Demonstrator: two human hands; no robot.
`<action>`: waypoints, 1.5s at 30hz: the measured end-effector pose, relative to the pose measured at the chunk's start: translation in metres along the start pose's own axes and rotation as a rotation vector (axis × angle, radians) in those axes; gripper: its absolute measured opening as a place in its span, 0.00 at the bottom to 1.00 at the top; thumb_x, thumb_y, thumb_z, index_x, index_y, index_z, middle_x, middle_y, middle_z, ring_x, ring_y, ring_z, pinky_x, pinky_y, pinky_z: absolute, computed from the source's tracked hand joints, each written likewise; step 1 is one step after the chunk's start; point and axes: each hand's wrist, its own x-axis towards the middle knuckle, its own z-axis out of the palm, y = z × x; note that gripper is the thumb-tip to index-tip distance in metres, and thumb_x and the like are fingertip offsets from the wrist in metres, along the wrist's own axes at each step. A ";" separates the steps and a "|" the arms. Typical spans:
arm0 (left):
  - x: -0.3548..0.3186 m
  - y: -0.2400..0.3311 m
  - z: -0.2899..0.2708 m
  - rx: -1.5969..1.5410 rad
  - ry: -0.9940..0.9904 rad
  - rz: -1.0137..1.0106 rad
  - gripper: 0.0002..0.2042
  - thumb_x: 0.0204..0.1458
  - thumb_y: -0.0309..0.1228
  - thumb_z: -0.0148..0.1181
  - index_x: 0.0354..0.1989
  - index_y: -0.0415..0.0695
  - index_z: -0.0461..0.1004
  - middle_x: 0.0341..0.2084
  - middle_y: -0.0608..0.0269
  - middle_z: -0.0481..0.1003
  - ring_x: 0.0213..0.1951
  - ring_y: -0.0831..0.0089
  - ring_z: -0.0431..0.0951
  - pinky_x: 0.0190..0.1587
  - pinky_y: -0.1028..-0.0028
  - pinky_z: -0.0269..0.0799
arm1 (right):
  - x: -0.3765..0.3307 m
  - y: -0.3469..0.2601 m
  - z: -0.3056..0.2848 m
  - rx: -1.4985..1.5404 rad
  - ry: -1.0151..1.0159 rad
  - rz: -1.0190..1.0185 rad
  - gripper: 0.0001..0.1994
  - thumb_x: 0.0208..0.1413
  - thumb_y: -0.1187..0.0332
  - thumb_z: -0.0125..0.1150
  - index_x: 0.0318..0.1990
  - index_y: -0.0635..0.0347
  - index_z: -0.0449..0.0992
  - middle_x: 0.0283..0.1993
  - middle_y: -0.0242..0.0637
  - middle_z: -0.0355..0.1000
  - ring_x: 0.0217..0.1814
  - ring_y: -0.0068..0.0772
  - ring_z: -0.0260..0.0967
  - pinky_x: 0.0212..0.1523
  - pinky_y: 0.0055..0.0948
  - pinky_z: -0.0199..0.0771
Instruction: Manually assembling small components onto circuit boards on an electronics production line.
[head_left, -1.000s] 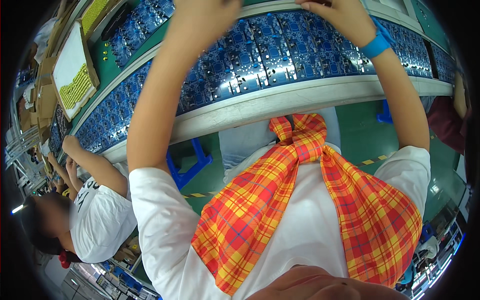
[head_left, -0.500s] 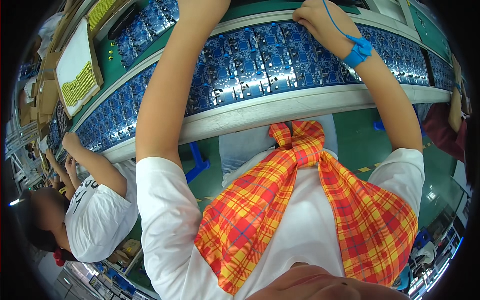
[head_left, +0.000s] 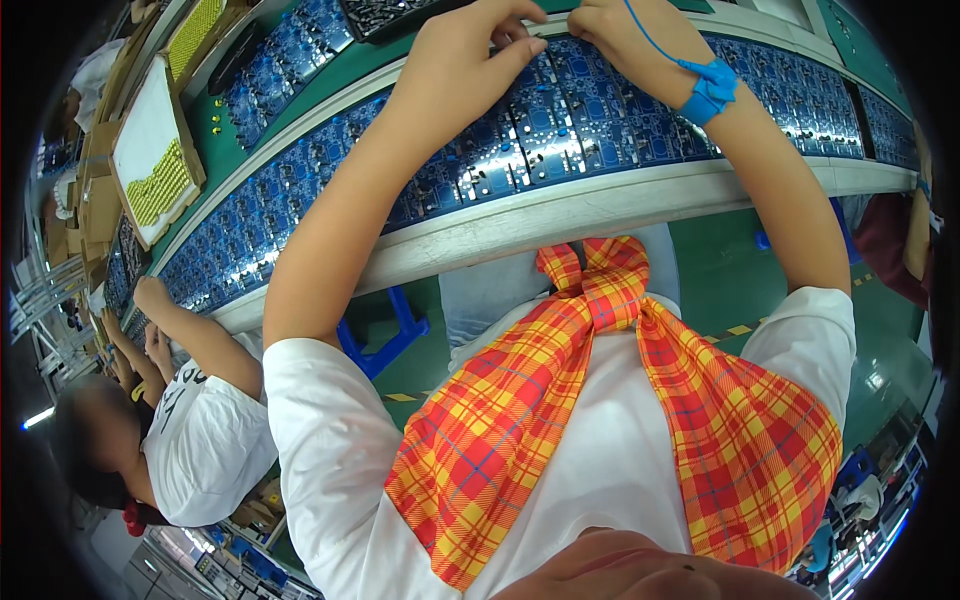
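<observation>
A long row of blue circuit boards (head_left: 545,135) runs across in front of me, dotted with small parts. Above the far side of these boards is my left hand (head_left: 470,55), thumb and forefinger apart, and I see nothing between them. Just to its right, my right hand (head_left: 630,40) has its fingers curled together over the far edge of the boards. Whatever those fingertips may hold is hidden. A blue strap (head_left: 712,92) with a thin cord circles my right wrist. Beyond my left hand stands a black tray (head_left: 350,22) of small dark parts.
A metal rail (head_left: 460,235) borders the boards on my side. At the far left lie a white board with yellow parts (head_left: 160,185) and more blue circuit boards (head_left: 290,70). A co-worker (head_left: 205,440) sits at my left; another person's arm (head_left: 918,225) shows at far right.
My left hand has come back into view, moving right and nearer to my right hand. The black tray now shows. My right hand has shifted slightly left, its fingers still curled.
</observation>
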 end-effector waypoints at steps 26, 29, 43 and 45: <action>-0.003 -0.019 0.013 0.228 -0.072 0.247 0.07 0.57 0.29 0.64 0.42 0.47 0.85 0.37 0.62 0.83 0.42 0.60 0.81 0.47 0.66 0.74 | 0.028 0.093 0.025 0.371 0.235 0.478 0.11 0.56 0.63 0.67 0.39 0.62 0.85 0.32 0.46 0.81 0.34 0.41 0.79 0.39 0.36 0.78; -0.003 -0.023 0.019 0.349 -0.082 0.333 0.06 0.57 0.30 0.64 0.40 0.48 0.86 0.37 0.65 0.81 0.43 0.62 0.79 0.50 0.64 0.70 | 0.032 0.098 0.035 0.451 0.199 0.427 0.11 0.56 0.63 0.69 0.39 0.62 0.85 0.32 0.43 0.81 0.34 0.37 0.79 0.38 0.35 0.78; -0.002 -0.022 0.026 0.617 -0.068 0.485 0.05 0.58 0.31 0.64 0.40 0.51 0.85 0.37 0.69 0.77 0.47 0.66 0.75 0.52 0.62 0.62 | 0.023 0.101 0.034 0.645 0.435 0.592 0.11 0.58 0.64 0.69 0.39 0.65 0.83 0.32 0.37 0.80 0.33 0.26 0.76 0.37 0.28 0.76; 0.001 -0.018 0.023 0.684 -0.092 0.540 0.06 0.58 0.30 0.64 0.41 0.50 0.85 0.37 0.68 0.79 0.46 0.66 0.77 0.52 0.64 0.65 | 0.023 0.100 0.032 0.658 0.433 0.599 0.11 0.58 0.64 0.69 0.39 0.65 0.83 0.32 0.36 0.80 0.34 0.25 0.76 0.37 0.27 0.76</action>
